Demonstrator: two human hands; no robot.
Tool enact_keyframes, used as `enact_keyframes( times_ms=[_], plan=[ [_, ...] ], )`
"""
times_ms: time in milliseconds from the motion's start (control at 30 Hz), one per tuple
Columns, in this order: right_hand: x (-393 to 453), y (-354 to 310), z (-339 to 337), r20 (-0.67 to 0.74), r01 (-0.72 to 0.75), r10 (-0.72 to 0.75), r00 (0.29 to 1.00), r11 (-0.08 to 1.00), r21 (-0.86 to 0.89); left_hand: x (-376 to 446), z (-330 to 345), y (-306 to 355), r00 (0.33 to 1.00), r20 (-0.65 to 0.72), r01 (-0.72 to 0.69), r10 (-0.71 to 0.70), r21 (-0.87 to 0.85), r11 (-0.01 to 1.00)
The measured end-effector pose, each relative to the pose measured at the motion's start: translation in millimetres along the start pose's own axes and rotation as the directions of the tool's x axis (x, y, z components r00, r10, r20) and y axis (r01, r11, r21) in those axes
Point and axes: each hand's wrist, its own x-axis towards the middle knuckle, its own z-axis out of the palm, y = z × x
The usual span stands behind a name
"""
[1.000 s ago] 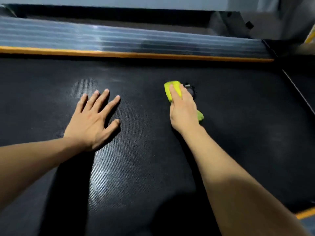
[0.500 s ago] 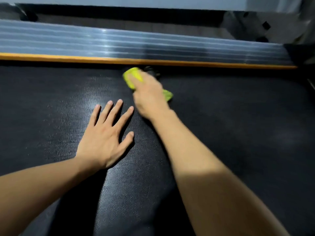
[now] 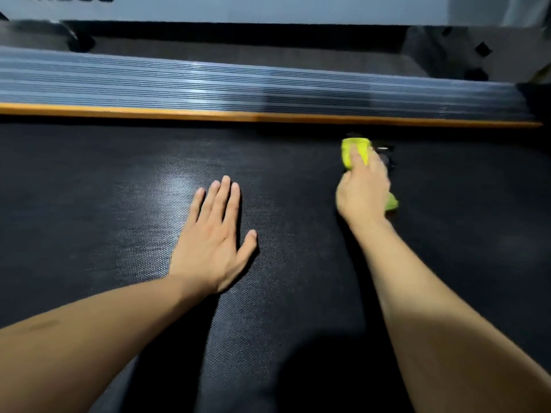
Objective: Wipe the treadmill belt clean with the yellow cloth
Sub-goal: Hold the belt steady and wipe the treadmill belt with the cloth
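The black textured treadmill belt [image 3: 119, 210] fills most of the view. My right hand [image 3: 362, 192] presses the yellow cloth [image 3: 356, 150] onto the belt at the upper right, close to the far edge; most of the cloth is hidden under the hand, with a corner showing at its right side. A small dark object sits just right of the cloth, too blurred to identify. My left hand [image 3: 214, 236] lies flat on the belt at the centre, fingers together, holding nothing.
An orange strip [image 3: 179, 113] borders the belt's far edge, with a ribbed grey side rail [image 3: 208, 84] beyond it. Farther back are dark flooring and a white panel [image 3: 268, 7]. Dark shadow covers the belt's near part.
My right hand has swept the cloth to the right along the far edge of the belt. My left hand stays flat, its fingers now closer together.
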Motion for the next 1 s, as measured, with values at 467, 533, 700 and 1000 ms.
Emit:
enact_keyframes(
  times_ms=[467,533,700,1000],
  plan=[
    [-43,74,-33,0.056,-0.014,0.015,0.998,1.000,-0.004,-2,1,-1,0.999,-0.017,0.052,-0.052,0.013,0.999],
    [-39,78,-45,0.122,-0.006,0.011,0.992,0.999,-0.040,1,1,1,0.998,-0.020,0.061,-0.061,-0.006,0.998],
    [-37,71,-44,0.142,0.022,-0.011,0.990,0.996,-0.082,-56,-7,6,0.999,-0.001,0.042,-0.042,-0.087,0.995],
    [-41,78,-38,0.050,0.050,-0.052,0.997,0.998,0.040,-114,-4,2,0.999,0.035,0.004,-0.004,-0.016,1.000]
  ],
)
